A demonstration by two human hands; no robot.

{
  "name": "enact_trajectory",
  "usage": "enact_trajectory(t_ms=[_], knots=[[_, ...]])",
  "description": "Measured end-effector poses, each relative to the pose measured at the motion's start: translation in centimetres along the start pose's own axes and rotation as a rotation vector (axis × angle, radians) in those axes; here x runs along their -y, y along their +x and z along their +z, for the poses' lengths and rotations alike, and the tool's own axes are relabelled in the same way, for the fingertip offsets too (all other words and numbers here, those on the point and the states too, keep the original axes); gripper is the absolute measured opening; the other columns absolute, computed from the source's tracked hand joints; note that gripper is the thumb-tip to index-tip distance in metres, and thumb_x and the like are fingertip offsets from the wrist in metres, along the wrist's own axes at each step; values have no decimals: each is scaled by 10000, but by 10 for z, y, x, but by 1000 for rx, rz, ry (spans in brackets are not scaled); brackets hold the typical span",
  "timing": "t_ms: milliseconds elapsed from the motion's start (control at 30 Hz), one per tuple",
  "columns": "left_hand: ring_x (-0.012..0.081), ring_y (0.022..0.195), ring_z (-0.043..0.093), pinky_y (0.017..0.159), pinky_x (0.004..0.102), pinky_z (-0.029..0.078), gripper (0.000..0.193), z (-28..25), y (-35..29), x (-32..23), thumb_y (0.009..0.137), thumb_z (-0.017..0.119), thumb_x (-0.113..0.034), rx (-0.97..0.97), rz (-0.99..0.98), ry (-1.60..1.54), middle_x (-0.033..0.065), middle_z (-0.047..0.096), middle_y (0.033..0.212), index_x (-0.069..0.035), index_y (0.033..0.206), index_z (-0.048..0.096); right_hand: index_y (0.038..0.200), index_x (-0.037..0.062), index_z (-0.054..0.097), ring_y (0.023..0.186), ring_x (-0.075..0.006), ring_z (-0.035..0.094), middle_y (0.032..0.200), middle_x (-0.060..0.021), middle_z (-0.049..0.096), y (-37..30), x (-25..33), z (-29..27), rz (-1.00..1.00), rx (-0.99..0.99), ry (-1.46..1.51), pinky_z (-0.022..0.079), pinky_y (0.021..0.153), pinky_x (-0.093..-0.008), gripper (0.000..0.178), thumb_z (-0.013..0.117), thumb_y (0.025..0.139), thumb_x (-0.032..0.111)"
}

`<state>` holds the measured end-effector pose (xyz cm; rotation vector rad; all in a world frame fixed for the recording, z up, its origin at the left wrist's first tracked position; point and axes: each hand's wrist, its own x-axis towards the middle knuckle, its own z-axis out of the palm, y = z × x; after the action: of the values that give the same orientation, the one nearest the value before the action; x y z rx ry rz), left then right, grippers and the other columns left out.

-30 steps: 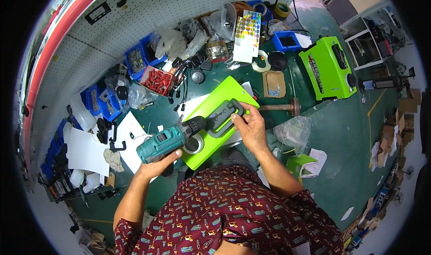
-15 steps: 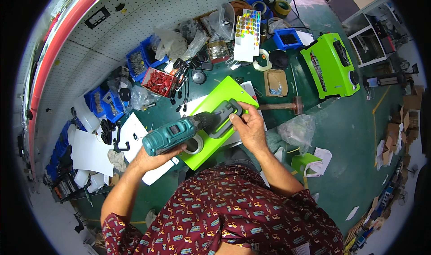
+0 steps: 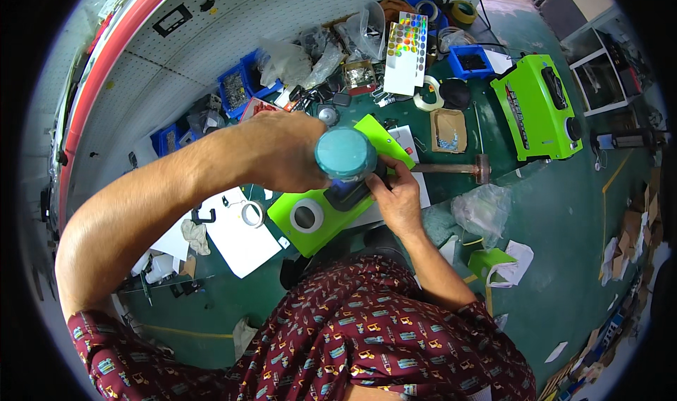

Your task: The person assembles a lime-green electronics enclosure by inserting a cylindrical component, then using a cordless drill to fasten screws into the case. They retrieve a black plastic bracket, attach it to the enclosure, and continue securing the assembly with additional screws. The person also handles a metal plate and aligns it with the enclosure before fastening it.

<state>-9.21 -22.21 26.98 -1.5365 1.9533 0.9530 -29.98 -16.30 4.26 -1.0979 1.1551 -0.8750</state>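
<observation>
My left hand (image 3: pixel 289 150) is closed round a teal cordless drill (image 3: pixel 345 153), which stands on end over a bright green panel (image 3: pixel 328 232). Beneath the drill lies a dark carry handle (image 3: pixel 350 196), partly hidden. The drill's tip is out of sight behind its body. My right hand (image 3: pixel 400 198) pinches the far end of the handle against the panel. A white-rimmed round opening (image 3: pixel 307 216) shows in the panel's near end.
A hammer (image 3: pixel 451 168) and a small cardboard box (image 3: pixel 448 131) lie right of the panel. Farther right stands a green machine (image 3: pixel 529 112). A tape roll (image 3: pixel 252 214) rests on white paper (image 3: pixel 243 246) at left. Blue bins (image 3: pixel 233 90) line the back.
My left hand has swung the drill from lying slanted at the left to standing upright over the handle, its elbow now raised outward. My right hand still holds the handle's end.
</observation>
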Motion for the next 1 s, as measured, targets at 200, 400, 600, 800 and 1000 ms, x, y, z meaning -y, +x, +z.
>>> enact_trajectory(t_ms=[200, 400, 600, 800, 1000], knots=[[305, 995, 757, 915, 455, 593, 335, 3, 8, -9, 896, 806, -292, 19, -9, 7, 167, 776, 1032, -73, 1143, 754, 1271, -34, 638, 745, -115, 668, 861, -96, 741, 1, 0, -1, -11, -8, 10, 537, 695, -271, 389, 758, 919, 79], [330, 999, 766, 908, 446, 607, 404, 7, 5, -14, 887, 713, -342, 5, -48, 14, 225, 768, 1064, -4, 1102, 760, 1271, -34, 636, 767, -116, 669, 885, -97, 738, 4, -3, -5, 7, 19, -28, 540, 695, -276, 390, 756, 921, 86], [315, 989, 751, 922, 464, 581, 380, 21, 6, -7, 890, 775, -276, -65, -98, -101, 185, 775, 1033, -40, 1185, 735, 1283, -45, 625, 762, -107, 654, 904, -95, 731, 6, 5, -8, -4, 49, -60, 525, 685, -262, 403, 750, 925, 90], [316, 1061, 727, 960, 464, 568, 464, 28, 11, -4, 881, 771, -267, -43, -31, -178, 176, 760, 1125, -40, 1278, 693, 1247, -59, 619, 768, -114, 660, 916, -92, 733, 5, 12, -9, 46, 78, -4, 529, 687, -267, 367, 741, 926, 70], [305, 1080, 709, 981, 449, 557, 472, 28, 7, -3, 893, 760, -276, 31, 2, -315, 175, 754, 1139, -49, 1300, 686, 1246, -42, 617, 720, -101, 630, 869, -66, 713, 7, 8, -8, 10, 31, -44, 500, 643, -261, 358, 747, 921, 32]])
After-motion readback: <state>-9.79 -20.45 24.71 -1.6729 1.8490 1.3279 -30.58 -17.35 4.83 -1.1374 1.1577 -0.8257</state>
